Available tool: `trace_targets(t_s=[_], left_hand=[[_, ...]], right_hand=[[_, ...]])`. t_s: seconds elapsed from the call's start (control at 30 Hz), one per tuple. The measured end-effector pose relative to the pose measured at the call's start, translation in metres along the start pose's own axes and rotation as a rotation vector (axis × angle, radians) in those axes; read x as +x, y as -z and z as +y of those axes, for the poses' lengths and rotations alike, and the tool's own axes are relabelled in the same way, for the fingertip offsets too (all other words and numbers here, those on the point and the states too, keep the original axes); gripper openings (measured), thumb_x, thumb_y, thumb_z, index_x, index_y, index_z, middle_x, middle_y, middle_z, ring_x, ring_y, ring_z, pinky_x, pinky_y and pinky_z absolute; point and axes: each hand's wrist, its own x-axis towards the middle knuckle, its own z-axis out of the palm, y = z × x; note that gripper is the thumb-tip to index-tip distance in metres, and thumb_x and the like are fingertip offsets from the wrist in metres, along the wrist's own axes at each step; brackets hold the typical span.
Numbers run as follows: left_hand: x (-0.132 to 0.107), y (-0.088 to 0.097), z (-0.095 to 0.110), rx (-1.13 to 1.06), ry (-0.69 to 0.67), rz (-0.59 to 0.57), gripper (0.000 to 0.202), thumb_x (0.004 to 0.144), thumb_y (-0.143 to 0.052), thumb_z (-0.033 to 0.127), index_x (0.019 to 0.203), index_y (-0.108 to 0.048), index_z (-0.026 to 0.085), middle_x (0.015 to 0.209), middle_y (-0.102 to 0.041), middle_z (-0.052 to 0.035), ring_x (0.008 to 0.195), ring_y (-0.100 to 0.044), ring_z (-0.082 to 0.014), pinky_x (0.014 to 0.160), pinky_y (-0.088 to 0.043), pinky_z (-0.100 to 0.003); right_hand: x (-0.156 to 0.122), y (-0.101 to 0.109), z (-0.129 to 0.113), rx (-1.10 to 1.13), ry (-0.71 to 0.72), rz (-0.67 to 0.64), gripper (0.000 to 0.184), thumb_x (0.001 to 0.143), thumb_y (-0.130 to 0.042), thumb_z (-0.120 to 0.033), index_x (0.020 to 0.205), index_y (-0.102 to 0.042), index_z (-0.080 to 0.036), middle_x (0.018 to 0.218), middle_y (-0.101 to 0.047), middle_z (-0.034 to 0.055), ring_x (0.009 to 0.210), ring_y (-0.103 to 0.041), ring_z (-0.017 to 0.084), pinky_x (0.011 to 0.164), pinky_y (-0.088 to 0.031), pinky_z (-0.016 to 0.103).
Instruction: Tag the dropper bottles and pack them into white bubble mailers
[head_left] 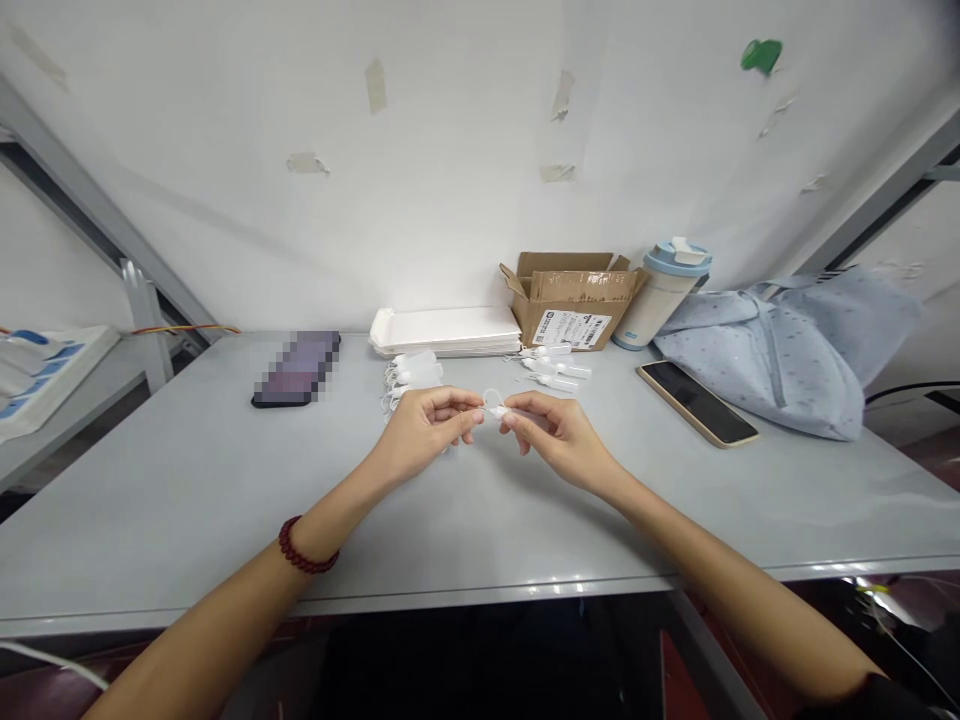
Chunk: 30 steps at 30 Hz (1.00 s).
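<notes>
A thin white cord loop with a small white end piece is stretched between my two hands, above the grey table. My left hand pinches one end of the cord between thumb and forefinger. The small white piece at the other end sits in the pinched fingertips of my right hand. Just behind my left hand lies a group of small whitish, partly see-through pieces with cord loops, partly hidden by that hand. Several similar translucent pieces lie beyond my right hand.
A stack of flat white packets and an open cardboard box stand against the wall. To the right are a tumbler, a phone and a light-blue patterned cloth bag. A blurred-out phone lies left.
</notes>
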Motion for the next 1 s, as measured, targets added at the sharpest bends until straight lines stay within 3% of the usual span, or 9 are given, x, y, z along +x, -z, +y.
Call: trace_targets(t_s=[0.23,0.37,0.53,0.63,0.83,1.0], left_hand=[[0.003,0.006,0.000,0.064,-0.001,-0.052,0.019,0.073,-0.066,0.034,0.078,-0.067,0.015,0.064,-0.064,-0.0021,0.057,-0.058,-0.0132,0.051,-0.044,-0.023],[0.007,0.029,0.005,0.105,0.014,0.062,0.019,0.071,-0.067,0.032,0.077,-0.069,0.014,0.059,-0.063,-0.0017,0.057,-0.058,-0.0133,0.052,-0.044,-0.023],[0.012,0.064,0.008,0.224,0.046,0.172,0.015,0.069,-0.068,0.030,0.074,-0.072,0.016,0.061,-0.065,-0.0028,0.060,-0.059,-0.0149,0.054,-0.046,-0.024],[0.012,0.075,0.006,0.272,0.076,0.122,0.013,0.067,-0.069,0.030,0.071,-0.073,0.018,0.061,-0.065,-0.0026,0.059,-0.059,-0.0155,0.054,-0.046,-0.024],[0.013,0.080,-0.001,0.373,0.105,0.079,0.011,0.068,-0.068,0.029,0.069,-0.073,0.019,0.062,-0.067,-0.0021,0.061,-0.061,-0.0155,0.055,-0.044,-0.022],[0.013,0.082,0.001,0.445,0.124,0.017,0.013,0.068,-0.065,0.030,0.064,-0.072,0.021,0.061,-0.066,-0.0020,0.060,-0.059,-0.0162,0.054,-0.042,-0.023]], right_hand=[[0.003,0.001,0.002,-0.088,0.003,-0.019,0.028,0.086,-0.054,-0.041,0.094,-0.064,-0.017,0.079,-0.066,0.0030,0.057,-0.056,0.010,0.055,-0.046,0.025],[0.006,0.009,0.007,-0.289,0.120,0.088,0.025,0.088,-0.051,-0.038,0.096,-0.062,-0.018,0.086,-0.067,0.0065,0.072,-0.061,0.016,0.060,-0.048,0.028],[0.014,0.026,0.017,-0.544,0.226,0.186,0.018,0.090,-0.047,-0.031,0.095,-0.059,-0.019,0.087,-0.065,0.0070,0.070,-0.059,0.016,0.064,-0.048,0.031],[0.018,0.034,0.027,-0.644,0.184,0.150,0.017,0.089,-0.048,-0.027,0.098,-0.059,-0.018,0.096,-0.063,0.0090,0.074,-0.060,0.018,0.066,-0.049,0.033],[0.022,0.045,0.045,-0.864,0.145,0.045,0.024,0.087,-0.049,-0.019,0.109,-0.057,-0.016,0.110,-0.058,0.0150,0.104,-0.055,0.029,0.083,-0.048,0.043],[0.023,0.049,0.050,-0.939,0.129,0.013,0.030,0.086,-0.050,-0.017,0.115,-0.056,-0.016,0.113,-0.055,0.0164,0.106,-0.052,0.030,0.088,-0.046,0.046]])
